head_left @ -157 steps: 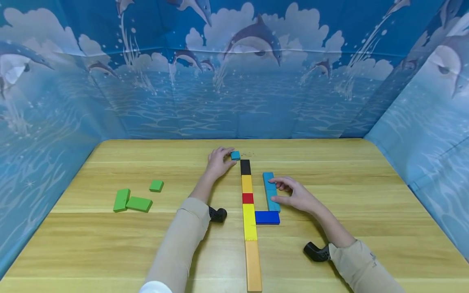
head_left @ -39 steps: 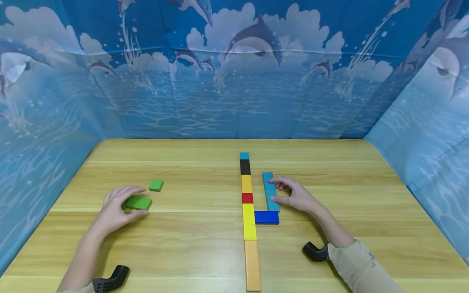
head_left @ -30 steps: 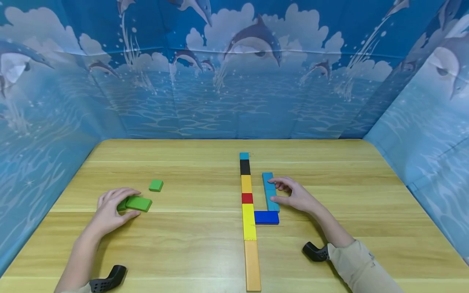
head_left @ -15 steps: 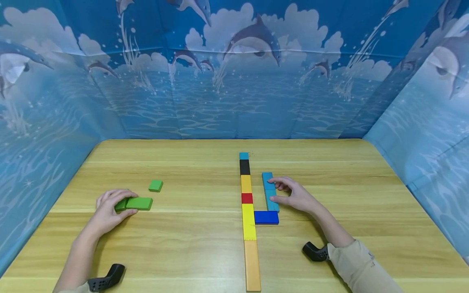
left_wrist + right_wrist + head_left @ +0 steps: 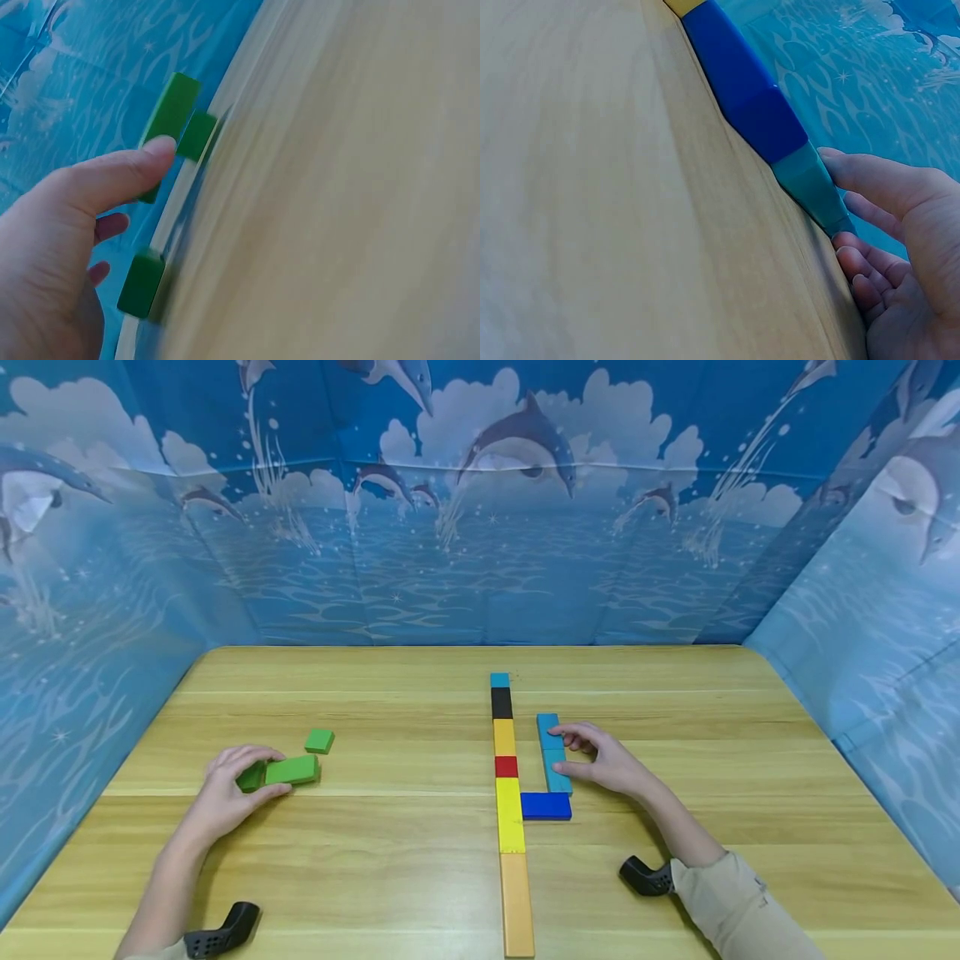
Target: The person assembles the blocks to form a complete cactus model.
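My left hand (image 5: 228, 789) pinches a green rectangular block (image 5: 292, 769) between thumb and fingers, over the left side of the table. In the left wrist view that block (image 5: 174, 105) stands tilted, raised off the tabletop. A second green block (image 5: 251, 777) lies beneath the left hand, partly hidden by the fingers. Just beyond sits a small green square block (image 5: 319, 742). My right hand (image 5: 603, 758) rests with thumb and index fingertips at the right side of two light blue blocks (image 5: 553, 760), set end to end. Their near end meets a dark blue block (image 5: 546, 806).
A straight row of blocks runs away from me along the table's middle: a tan block (image 5: 517, 906), yellow block (image 5: 510, 815), red block (image 5: 506, 767), orange block (image 5: 504, 737), black block (image 5: 501, 702) and small blue block (image 5: 499, 680). Dolphin-print cloth (image 5: 480, 568) encloses the table.
My left hand set the small blue block at the row's far end, then moved left to the green blocks. It now lifts one, which has shifted right and tilted. My right hand has stayed put.
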The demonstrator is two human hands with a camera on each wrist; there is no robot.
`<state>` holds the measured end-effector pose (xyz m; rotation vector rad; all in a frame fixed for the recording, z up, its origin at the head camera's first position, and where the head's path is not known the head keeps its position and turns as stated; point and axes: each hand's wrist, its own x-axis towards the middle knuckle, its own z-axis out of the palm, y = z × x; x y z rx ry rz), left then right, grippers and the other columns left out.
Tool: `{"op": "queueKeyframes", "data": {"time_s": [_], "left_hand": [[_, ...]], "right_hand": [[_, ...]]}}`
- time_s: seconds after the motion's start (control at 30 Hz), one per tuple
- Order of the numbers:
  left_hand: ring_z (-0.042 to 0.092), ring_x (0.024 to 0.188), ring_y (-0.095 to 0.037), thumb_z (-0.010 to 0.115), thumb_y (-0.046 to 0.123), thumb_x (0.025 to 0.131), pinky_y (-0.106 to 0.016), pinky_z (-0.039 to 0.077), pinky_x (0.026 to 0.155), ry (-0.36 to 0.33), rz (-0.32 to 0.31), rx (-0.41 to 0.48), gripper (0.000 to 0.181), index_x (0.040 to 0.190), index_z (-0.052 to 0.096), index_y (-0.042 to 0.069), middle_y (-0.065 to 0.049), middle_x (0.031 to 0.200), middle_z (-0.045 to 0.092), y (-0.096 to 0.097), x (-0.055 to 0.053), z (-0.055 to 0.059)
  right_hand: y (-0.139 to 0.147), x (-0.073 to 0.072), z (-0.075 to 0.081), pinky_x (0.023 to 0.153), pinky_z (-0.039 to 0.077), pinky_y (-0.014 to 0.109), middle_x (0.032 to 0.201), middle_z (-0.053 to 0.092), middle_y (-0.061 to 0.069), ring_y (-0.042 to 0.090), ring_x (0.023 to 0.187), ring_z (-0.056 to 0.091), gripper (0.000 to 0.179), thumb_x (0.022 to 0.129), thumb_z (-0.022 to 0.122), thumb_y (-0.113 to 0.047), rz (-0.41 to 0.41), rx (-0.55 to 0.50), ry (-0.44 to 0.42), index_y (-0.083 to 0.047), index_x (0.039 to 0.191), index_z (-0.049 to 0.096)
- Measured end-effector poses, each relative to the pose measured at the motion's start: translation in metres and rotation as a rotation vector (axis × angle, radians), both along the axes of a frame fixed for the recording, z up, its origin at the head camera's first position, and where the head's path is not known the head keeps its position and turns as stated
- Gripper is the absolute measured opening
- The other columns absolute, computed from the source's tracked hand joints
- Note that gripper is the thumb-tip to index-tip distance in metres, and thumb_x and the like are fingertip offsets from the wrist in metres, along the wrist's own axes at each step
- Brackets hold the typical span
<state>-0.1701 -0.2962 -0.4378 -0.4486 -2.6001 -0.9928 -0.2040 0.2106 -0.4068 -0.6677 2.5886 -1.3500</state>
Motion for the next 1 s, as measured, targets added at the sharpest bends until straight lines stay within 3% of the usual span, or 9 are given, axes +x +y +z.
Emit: {"op": "queueKeyframes", "data": {"time_s": [0.23, 0.37, 0.47, 0.53, 0.6, 0.77, 0.83, 1.0], "left_hand": [[0.041, 0.101, -0.003, 0.079, 0.008, 0.068, -0.039, 0.032, 0.086, -0.037, -0.034, 0.085, 0.037, 0.102, 0.065, 0.009, -0.005, 0.101, 0.06, 0.033, -0.005, 0.003], [0.046, 0.097, -0.007, 0.078, 0.004, 0.069, -0.032, 0.04, 0.082, -0.037, -0.046, 0.109, 0.037, 0.103, 0.065, 0.006, -0.006, 0.1, 0.059, 0.06, -0.008, 0.008], [0.05, 0.092, -0.015, 0.077, -0.001, 0.068, -0.032, 0.044, 0.08, -0.027, -0.072, 0.137, 0.036, 0.102, 0.064, 0.0, -0.011, 0.098, 0.059, 0.085, -0.008, 0.018], [0.05, 0.09, -0.019, 0.076, -0.002, 0.068, -0.035, 0.045, 0.079, -0.027, -0.096, 0.154, 0.035, 0.101, 0.064, -0.004, -0.013, 0.096, 0.059, 0.101, -0.007, 0.026], [0.051, 0.092, -0.023, 0.076, -0.002, 0.069, -0.04, 0.045, 0.08, -0.038, -0.118, 0.179, 0.034, 0.1, 0.063, -0.005, -0.015, 0.097, 0.059, 0.115, -0.009, 0.03], [0.051, 0.094, -0.02, 0.078, 0.008, 0.07, -0.037, 0.045, 0.08, -0.059, -0.166, 0.203, 0.035, 0.102, 0.065, 0.003, -0.007, 0.1, 0.059, 0.136, -0.029, 0.007], [0.05, 0.094, -0.017, 0.079, 0.012, 0.07, -0.034, 0.044, 0.079, -0.057, -0.189, 0.201, 0.036, 0.103, 0.065, 0.007, -0.003, 0.1, 0.058, 0.144, -0.037, -0.004], [0.05, 0.095, -0.019, 0.079, 0.014, 0.071, -0.038, 0.044, 0.08, -0.072, -0.235, 0.199, 0.035, 0.103, 0.066, 0.007, -0.004, 0.1, 0.059, 0.171, -0.045, -0.009]], "right_hand": [[0.002, -0.003, -0.006, 0.075, 0.038, 0.036, 0.1, 0.05, 0.019, 0.032, 0.09, 0.043, 0.046, 0.081, 0.067, -0.005, -0.002, -0.005, 0.008, 0.006, 0.122, 0.051], [0.007, -0.011, -0.021, 0.075, 0.038, 0.033, 0.1, 0.05, 0.013, 0.027, 0.09, 0.043, 0.046, 0.081, 0.069, -0.009, -0.01, 0.006, 0.019, 0.001, 0.123, 0.052], [0.011, -0.017, -0.031, 0.076, 0.038, 0.03, 0.1, 0.051, 0.009, 0.023, 0.09, 0.043, 0.047, 0.081, 0.07, -0.015, -0.011, 0.009, 0.018, -0.005, 0.123, 0.053], [0.012, -0.018, -0.033, 0.075, 0.038, 0.029, 0.1, 0.051, 0.008, 0.022, 0.09, 0.043, 0.047, 0.081, 0.07, -0.018, -0.004, 0.004, 0.02, -0.006, 0.123, 0.054], [0.009, -0.013, -0.025, 0.075, 0.038, 0.03, 0.099, 0.051, 0.01, 0.024, 0.09, 0.044, 0.047, 0.081, 0.07, -0.016, 0.001, -0.004, 0.021, -0.003, 0.123, 0.053], [0.001, -0.002, -0.006, 0.074, 0.038, 0.032, 0.099, 0.051, 0.015, 0.028, 0.089, 0.044, 0.045, 0.081, 0.068, -0.007, 0.01, -0.004, 0.031, 0.004, 0.122, 0.052], [0.001, -0.003, -0.006, 0.074, 0.038, 0.031, 0.099, 0.051, 0.015, 0.028, 0.089, 0.044, 0.045, 0.081, 0.068, -0.007, 0.009, -0.003, 0.032, 0.004, 0.122, 0.052], [0.001, -0.002, -0.003, 0.075, 0.039, 0.035, 0.099, 0.051, 0.018, 0.032, 0.09, 0.044, 0.046, 0.081, 0.068, -0.005, -0.002, 0.005, 0.015, 0.005, 0.122, 0.051]]}}
